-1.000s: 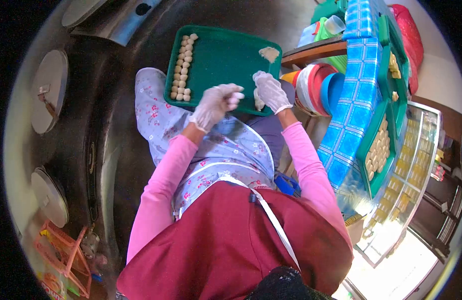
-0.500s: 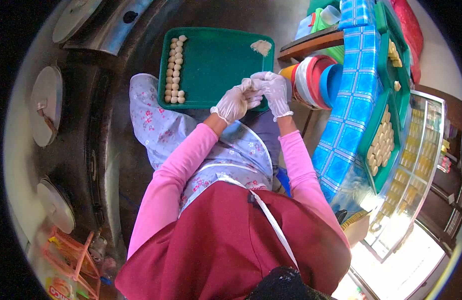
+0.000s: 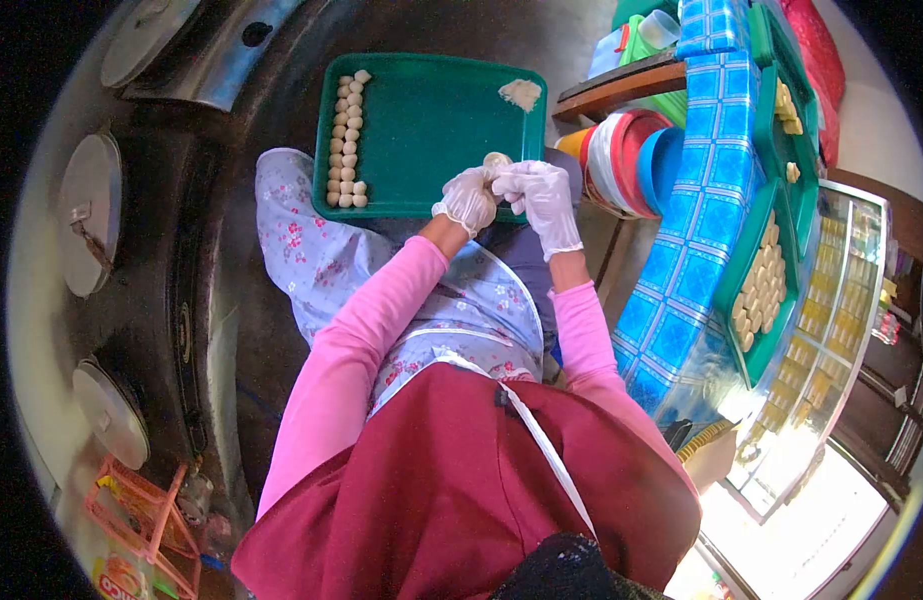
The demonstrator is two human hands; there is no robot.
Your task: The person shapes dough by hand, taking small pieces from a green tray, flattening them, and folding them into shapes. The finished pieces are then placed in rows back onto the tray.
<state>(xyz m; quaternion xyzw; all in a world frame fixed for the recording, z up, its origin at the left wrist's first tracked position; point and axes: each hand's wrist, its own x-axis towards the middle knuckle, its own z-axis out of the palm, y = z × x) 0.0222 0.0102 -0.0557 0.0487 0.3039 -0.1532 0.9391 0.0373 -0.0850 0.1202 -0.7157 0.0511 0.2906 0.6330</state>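
A green tray lies across my lap with rows of small pale dough balls along its left side. A pile of white flour or dough sits in its upper right corner. My left hand, in a clear glove, is closed around a small round piece of pale dough over the tray's near right edge. My right hand, gloved too, has its fingers pinched together against this dough. The fingers partly hide the dough.
Stacked colourful tubs stand right of the tray. Beyond is a table with a blue checked cloth, holding green trays with round dough pieces. At the left are large round lids and an orange rack.
The dough piece now shows above my left fingers; it was hidden before. My right hand has moved slightly down, its fingers now at the dough. The tray has shifted slightly left.
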